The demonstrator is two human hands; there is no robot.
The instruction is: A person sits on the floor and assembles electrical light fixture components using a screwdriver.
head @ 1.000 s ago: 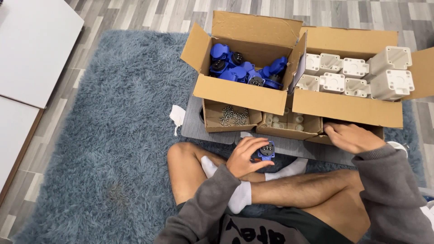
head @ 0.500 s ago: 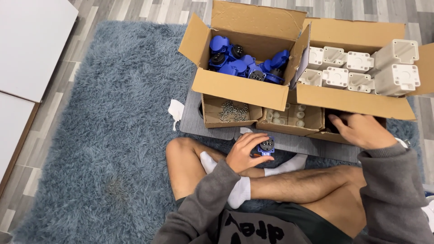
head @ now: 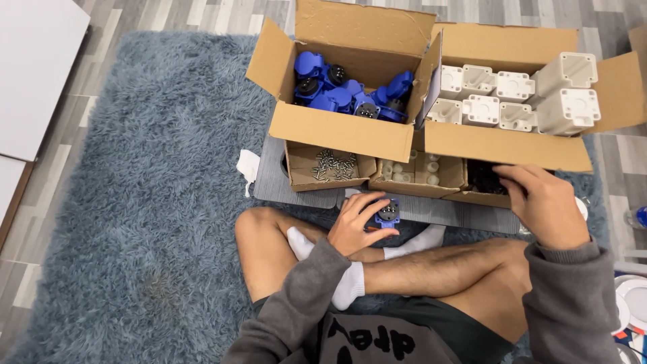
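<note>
A white board (head: 34,67) lies at the far left on the wood floor, and a shaggy blue-grey rug (head: 148,202) covers most of the ground. On a grey mat (head: 269,182) sit three small trays: one of screws (head: 333,165), one of small white parts (head: 411,172), and one of black parts (head: 482,178). Behind them stand two larger cartons, one of blue sockets (head: 344,94) and one of white housings (head: 512,94). The person sits cross-legged, and the left hand (head: 357,226) rests near the shin, fingers curled round a blue socket (head: 387,214) held face up just in front of the trays. The socket looks like hard moulded plastic, light and stiff, not likely to deform; its smooth body could slip, so holding it round the sides, as the hand does, seems the sound grip, leaving the dark pinned face clear. The left wrist is bent inward, with the forearm coming up from the lap in a grey sleeve. The right hand (head: 542,202) reaches forward over the right knee, palm down, fingertips at the tray of black parts; I cannot tell whether it has closed on anything, since the fingers hide what lies under them.
</note>
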